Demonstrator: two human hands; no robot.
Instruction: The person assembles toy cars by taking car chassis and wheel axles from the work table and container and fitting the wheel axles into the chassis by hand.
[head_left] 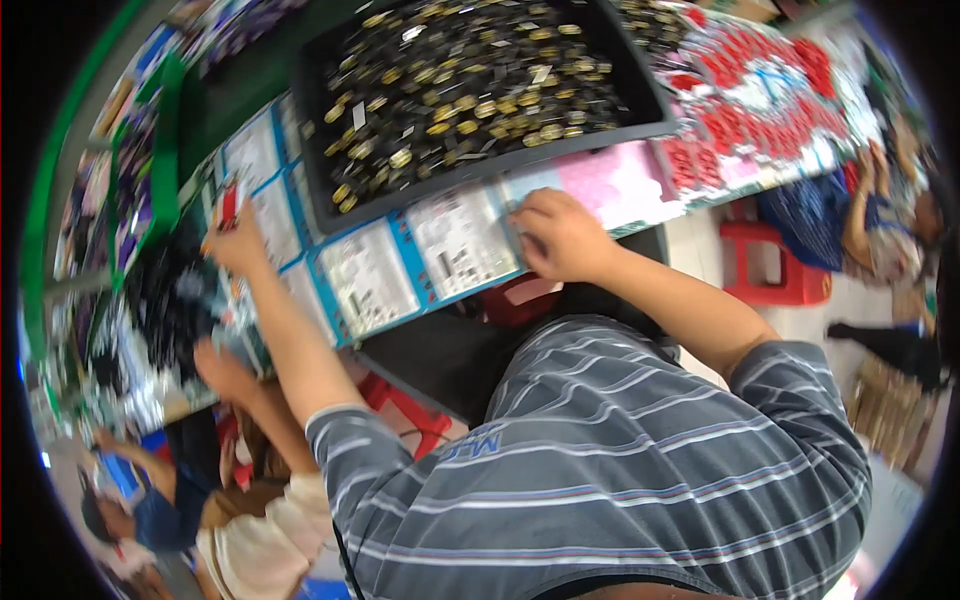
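My left hand (pixel 238 243) is stretched out over the left part of the table, its fingers closed round a small red-and-white piece (pixel 229 206) too blurred to name. My right hand (pixel 566 236) rests at the table's near edge with curled fingers; whatever they may hold is hidden. Between and beyond my hands stands a large black tray (pixel 500 152), filled with many small black-and-gold pieces (pixel 465 85). Printed sheets with blue borders (pixel 366 288) lie flat on the table in front of the tray.
Red-and-white pieces (pixel 735 125) cover the right end of the table. Black plastic bags (pixel 165 300) lie to the left, beside a green rack (pixel 165 150). A co-worker's hand (pixel 222 368) is near my left forearm. Red stools (pixel 765 262) stand on the floor, with other people seated around.
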